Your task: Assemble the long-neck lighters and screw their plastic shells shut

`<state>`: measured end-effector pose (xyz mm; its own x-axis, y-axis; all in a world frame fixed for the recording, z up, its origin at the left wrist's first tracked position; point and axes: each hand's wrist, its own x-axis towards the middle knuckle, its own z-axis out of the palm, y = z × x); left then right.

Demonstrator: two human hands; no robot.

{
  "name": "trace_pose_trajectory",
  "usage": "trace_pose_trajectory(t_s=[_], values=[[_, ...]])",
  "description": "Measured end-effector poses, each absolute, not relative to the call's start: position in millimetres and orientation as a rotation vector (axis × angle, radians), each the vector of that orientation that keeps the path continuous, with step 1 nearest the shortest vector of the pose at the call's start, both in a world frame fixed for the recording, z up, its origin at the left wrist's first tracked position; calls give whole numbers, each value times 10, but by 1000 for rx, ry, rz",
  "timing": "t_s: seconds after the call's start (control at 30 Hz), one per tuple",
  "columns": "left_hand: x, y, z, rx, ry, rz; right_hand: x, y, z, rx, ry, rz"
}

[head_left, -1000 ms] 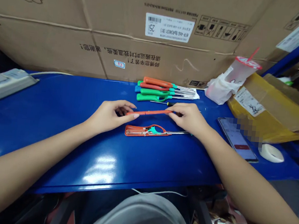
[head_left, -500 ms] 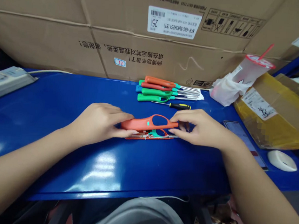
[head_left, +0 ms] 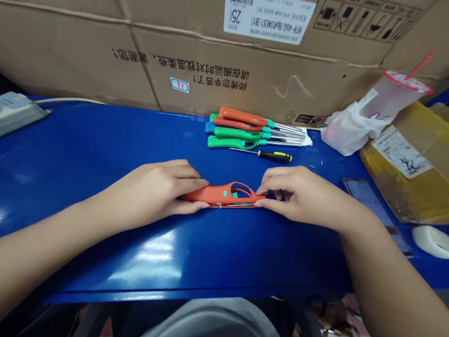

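Observation:
An orange lighter casing half [head_left: 214,193] lies over its matching lower half on the blue table, with a narrow gap along the near edge. Teal parts show through the finger loop. My left hand [head_left: 167,188] is closed on the wide handle end, thumb at the near side and fingers at the far side. At the narrow tip, my right hand [head_left: 296,192] pinches the casing between thumb and fingers. Behind them lie several long-necked lighters [head_left: 241,134] in orange, red, green and blue, and a black-and-yellow screwdriver [head_left: 275,156].
A large cardboard box [head_left: 196,54] stands along the back. To the right are a bagged drink cup [head_left: 389,105], a yellow-taped carton [head_left: 443,163], a phone [head_left: 375,212] and a white mouse-shaped object [head_left: 435,242]. A power strip [head_left: 7,118] lies at the left.
The upper orange casing half has come down onto the lower half, covering most of the inner parts. Both hands have lowered with it. The camera view has shifted slightly.

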<state>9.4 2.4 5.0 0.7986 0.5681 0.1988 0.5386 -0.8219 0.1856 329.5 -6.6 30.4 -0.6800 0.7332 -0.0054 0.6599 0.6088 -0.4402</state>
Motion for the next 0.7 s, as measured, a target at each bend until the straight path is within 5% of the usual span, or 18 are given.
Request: trace_pose_trajectory(t_s=[0.7], values=[[157,-43,9,2821,956,333,3272,-131,284,-1228,-2874,392]])
